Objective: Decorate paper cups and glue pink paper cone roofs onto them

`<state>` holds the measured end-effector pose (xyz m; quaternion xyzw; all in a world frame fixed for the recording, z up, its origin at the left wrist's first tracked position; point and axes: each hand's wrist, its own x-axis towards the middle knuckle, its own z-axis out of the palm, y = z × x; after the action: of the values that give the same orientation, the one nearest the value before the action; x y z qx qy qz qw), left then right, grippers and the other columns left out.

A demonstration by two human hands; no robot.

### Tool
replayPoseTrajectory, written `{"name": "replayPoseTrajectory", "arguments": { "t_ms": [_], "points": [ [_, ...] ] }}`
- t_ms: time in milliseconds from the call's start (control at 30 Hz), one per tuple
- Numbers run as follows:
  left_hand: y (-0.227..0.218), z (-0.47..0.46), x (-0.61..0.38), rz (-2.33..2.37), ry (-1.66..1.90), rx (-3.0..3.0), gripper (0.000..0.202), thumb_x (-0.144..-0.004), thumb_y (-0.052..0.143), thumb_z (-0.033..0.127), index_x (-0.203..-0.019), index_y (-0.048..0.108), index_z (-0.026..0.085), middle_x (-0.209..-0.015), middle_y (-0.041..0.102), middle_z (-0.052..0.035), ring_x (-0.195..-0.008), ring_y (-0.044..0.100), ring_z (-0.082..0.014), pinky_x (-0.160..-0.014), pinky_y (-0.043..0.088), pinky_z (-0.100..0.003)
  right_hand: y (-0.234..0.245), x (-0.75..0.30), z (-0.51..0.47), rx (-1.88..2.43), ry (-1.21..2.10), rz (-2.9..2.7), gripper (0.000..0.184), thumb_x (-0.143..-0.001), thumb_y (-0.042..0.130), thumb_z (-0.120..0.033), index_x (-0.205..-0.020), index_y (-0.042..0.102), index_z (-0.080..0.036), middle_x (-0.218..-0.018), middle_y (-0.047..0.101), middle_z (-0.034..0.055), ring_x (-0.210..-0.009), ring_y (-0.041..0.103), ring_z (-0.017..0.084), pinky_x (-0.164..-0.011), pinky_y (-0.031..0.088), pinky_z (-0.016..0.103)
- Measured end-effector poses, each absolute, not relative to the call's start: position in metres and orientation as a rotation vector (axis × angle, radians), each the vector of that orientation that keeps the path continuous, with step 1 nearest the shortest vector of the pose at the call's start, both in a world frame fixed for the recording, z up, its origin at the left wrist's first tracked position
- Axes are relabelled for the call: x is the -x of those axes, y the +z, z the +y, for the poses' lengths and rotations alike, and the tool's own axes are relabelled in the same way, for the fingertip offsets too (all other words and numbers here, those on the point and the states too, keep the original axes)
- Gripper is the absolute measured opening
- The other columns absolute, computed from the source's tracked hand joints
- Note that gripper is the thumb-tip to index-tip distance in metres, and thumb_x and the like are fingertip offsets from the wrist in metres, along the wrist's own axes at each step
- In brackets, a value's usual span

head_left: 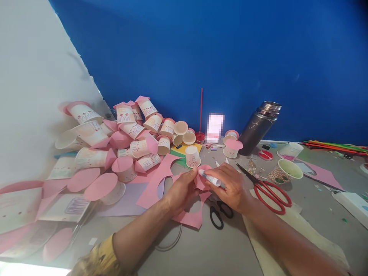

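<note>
My left hand (182, 191) pinches a round piece of pink paper (201, 184) by its left side. In my right hand (230, 188) is a white glue stick (212, 178), tilted so its tip meets the pink paper. Just behind my hands a paper cup (192, 156) stands upside down, with drawn markings on its side. Beneath my left hand lies a pink sheet (188, 219) with round holes cut from it. Black-handled scissors (217, 216) lie under my right wrist, their blades hidden.
Many decorated paper cups with pink tops (143, 147) are piled on the left. Red-handled scissors (271, 195) lie at right, near a patterned cup (285, 171). A dark metal flask (257, 128) stands behind them. A blurred bright screen (215, 126) leans near the blue wall (230, 50).
</note>
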<state>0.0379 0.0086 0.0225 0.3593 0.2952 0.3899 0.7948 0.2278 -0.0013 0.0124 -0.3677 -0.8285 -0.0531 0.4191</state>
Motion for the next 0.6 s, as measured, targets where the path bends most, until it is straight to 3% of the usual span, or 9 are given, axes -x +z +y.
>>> {"name": "replayPoseTrajectory", "arguments": {
  "t_ms": [133, 333, 500, 600],
  "points": [
    [0.018, 0.0073, -0.0367, 0.851, 0.942, -1.106, 0.033, -0.095, 0.058, 0.045, -0.076, 0.067, 0.02, -0.076, 0.059, -0.0027, -0.075, 0.053, -0.0178, -0.072, 0.046, -0.028, 0.0114, -0.2274, -0.0032, 0.927, -0.215, -2.115, 0.033, -0.095, 0.066, -0.016, -0.126, 0.066, -0.028, -0.097, 0.078, 0.006, -0.083, 0.067, 0.023, -0.073, 0.053, 0.037],
    [0.0216, 0.0063, -0.0367, 1.01, 0.995, -1.455, 0.036, -0.097, 0.051, 0.042, -0.07, 0.059, 0.02, -0.065, 0.043, 0.0018, -0.064, 0.036, -0.0155, -0.062, 0.035, -0.028, 0.0126, -0.2269, -0.0042, 0.939, -0.28, -2.111, 0.032, -0.094, 0.067, -0.016, -0.124, 0.066, -0.026, -0.096, 0.079, 0.0057, -0.08, 0.065, 0.023, -0.073, 0.052, 0.038],
    [0.0223, 0.0028, -0.0411, 0.942, 1.079, -1.515, 0.034, -0.095, 0.051, 0.04, -0.068, 0.056, 0.021, -0.066, 0.048, 0.0011, -0.067, 0.041, -0.0162, -0.068, 0.039, -0.028, 0.0123, -0.2294, -0.0019, 0.978, -0.303, -2.054, 0.024, -0.095, 0.067, -0.018, -0.118, 0.067, -0.024, -0.09, 0.078, 0.0053, -0.078, 0.064, 0.023, -0.073, 0.051, 0.038],
    [0.0265, 0.0025, -0.0401, 0.939, 1.013, -1.467, 0.022, -0.09, 0.051, 0.03, -0.077, 0.064, 0.02, -0.073, 0.055, 0.0, -0.073, 0.047, -0.0171, -0.071, 0.04, -0.028, 0.0122, -0.2304, -0.0008, 0.96, -0.268, -2.05, 0.025, -0.095, 0.067, -0.018, -0.119, 0.066, -0.025, -0.092, 0.078, 0.0053, -0.079, 0.066, 0.023, -0.074, 0.052, 0.038]
  ]
}}
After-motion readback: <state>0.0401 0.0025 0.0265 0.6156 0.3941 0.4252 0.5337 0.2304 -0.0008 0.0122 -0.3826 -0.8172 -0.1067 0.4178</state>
